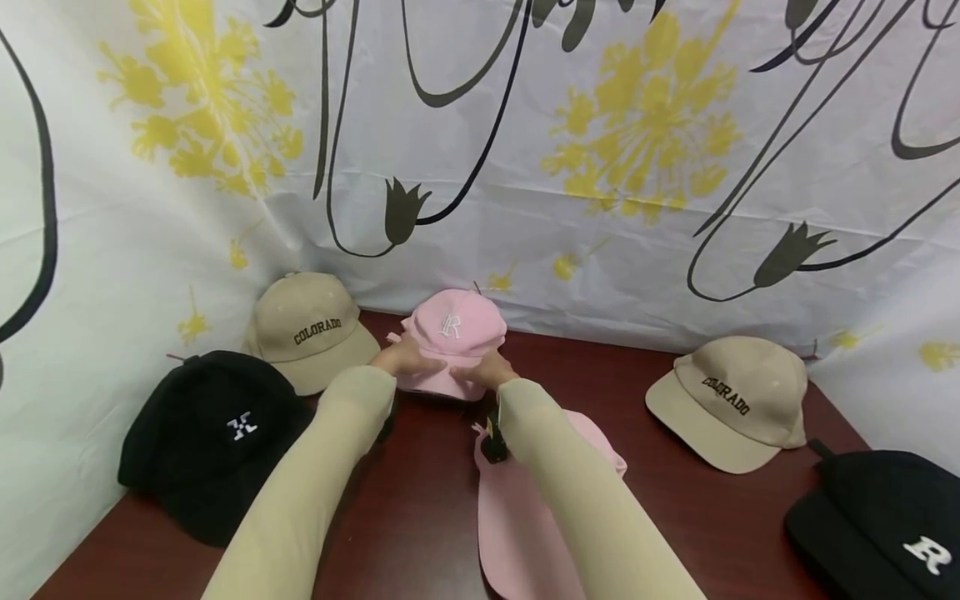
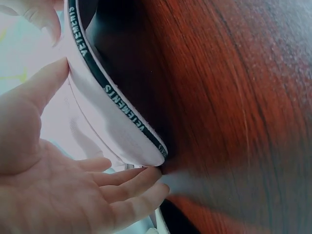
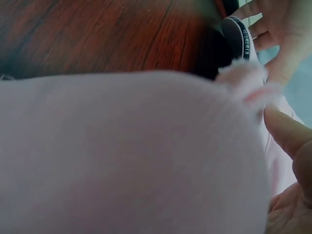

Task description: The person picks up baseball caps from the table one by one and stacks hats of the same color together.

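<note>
A pink cap (image 1: 459,321) with a white embroidered letter emblem stands at the back of the table, its brim toward me. My left hand (image 1: 408,357) holds its left side, thumb against the brim and the other fingers extended along the side. On the opposite side my right hand (image 1: 489,369) holds it, thumb on the brim and fingers mostly hidden. A black lettered band (image 2: 114,97) runs along the brim edge in the left wrist view. Under my right forearm lies a second pink cap (image 1: 517,517), its brim nearest me; it fills much of the right wrist view.
At left stand a beige COLORADO cap (image 1: 307,321) and a black cap (image 1: 213,433). Another beige COLORADO cap (image 1: 738,396) and a black cap with a white R (image 1: 892,517) sit at right. Patterned cloth (image 1: 480,150) hangs behind the dark red table (image 1: 420,500).
</note>
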The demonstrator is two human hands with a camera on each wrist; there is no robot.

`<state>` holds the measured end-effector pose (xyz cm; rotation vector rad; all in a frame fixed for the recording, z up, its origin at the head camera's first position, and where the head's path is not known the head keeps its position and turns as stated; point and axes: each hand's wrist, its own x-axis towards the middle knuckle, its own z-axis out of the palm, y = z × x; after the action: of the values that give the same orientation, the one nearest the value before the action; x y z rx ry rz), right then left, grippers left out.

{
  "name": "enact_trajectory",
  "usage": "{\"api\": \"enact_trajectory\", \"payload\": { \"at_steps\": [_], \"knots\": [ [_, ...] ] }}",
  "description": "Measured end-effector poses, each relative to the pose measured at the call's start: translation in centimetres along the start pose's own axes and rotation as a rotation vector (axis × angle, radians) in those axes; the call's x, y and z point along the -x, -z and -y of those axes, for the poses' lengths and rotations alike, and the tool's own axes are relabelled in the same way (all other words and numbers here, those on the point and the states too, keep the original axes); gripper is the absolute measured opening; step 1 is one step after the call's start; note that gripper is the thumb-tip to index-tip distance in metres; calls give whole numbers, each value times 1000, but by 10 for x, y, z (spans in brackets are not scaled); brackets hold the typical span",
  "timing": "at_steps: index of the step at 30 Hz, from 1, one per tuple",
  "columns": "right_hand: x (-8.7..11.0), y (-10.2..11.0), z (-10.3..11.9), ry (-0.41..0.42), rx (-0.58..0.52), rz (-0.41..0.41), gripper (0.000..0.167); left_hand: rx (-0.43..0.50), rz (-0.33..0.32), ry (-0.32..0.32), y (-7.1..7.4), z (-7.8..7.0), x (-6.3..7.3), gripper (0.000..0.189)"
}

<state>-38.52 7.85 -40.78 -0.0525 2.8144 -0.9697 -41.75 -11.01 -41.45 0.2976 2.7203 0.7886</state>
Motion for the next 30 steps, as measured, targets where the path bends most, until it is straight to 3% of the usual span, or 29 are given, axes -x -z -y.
{"api": "enact_trajectory", "payload": {
  "at_steps": [2,3,5,6,8,9,10,12,14,16,17,20,22,24,26,30],
  "knots": [
    [17,9,14,-36,-17,20,78,-23,-23,-11,-17,36,-51,118],
    [10,4,10,-28,-3,8,77,-25,-38,-16,-27,55,-77,127],
    [-24,-13,-12,-16,7,8,85,-35,-63,0,-44,90,-131,139],
    [-54,-27,-32,-10,-2,10,90,-33,-73,2,-48,96,-140,143],
    [-101,-51,-65,4,-2,-9,101,-26,-95,-6,-49,98,-141,142],
    [-131,-66,-83,4,-15,-13,103,-30,-98,-3,-46,93,-135,138],
    [-150,-76,-96,-1,-30,-14,106,-28,-96,-6,-38,75,-108,132],
    [-170,-88,-110,12,-50,-23,108,-5,-86,17,-24,48,-69,127],
    [-164,-87,-107,16,-85,-44,103,36,-100,23,-12,21,-29,125],
    [-139,-75,-92,8,-152,-37,97,73,-89,54,2,-9,13,124],
    [-119,-66,-79,12,-180,-43,94,91,-90,76,3,-12,16,123],
    [-49,-32,-33,24,-285,-44,88,107,-76,135,16,-39,51,112],
    [-4,-9,-2,18,-339,-25,80,97,-98,134,18,-44,61,109],
    [25,5,19,-7,-384,-12,73,67,-116,136,19,-47,66,107],
    [41,13,31,-52,-423,7,68,35,-141,134,21,-47,69,105],
    [50,16,38,-98,-491,28,71,8,-159,149,24,-49,74,104]
  ]
}}
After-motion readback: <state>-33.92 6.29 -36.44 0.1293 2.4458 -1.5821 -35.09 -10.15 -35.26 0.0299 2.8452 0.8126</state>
